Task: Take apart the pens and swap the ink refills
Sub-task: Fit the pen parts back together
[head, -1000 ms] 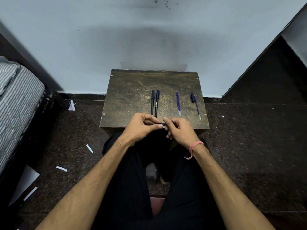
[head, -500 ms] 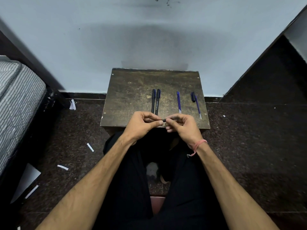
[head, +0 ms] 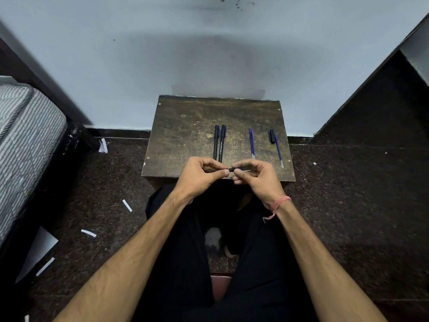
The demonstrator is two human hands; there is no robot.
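Note:
A black pen lies crosswise between my two hands, just above the near edge of the small wooden table. My left hand grips its left part. My right hand pinches its right end with thumb and fingertips; most of the pen is hidden in the hands. Two capped black pens lie side by side on the table beyond my left hand. A blue refill lies right of them. Further right rest a dark cap and a second blue refill.
The table stands against a pale wall. A striped mattress is at the left. White paper scraps lie on the dark speckled floor. My legs in black trousers are under my arms.
Both hands have risen slightly toward the table edge. My right hand's fingers have spread, and a short stretch of the pen now shows between the hands.

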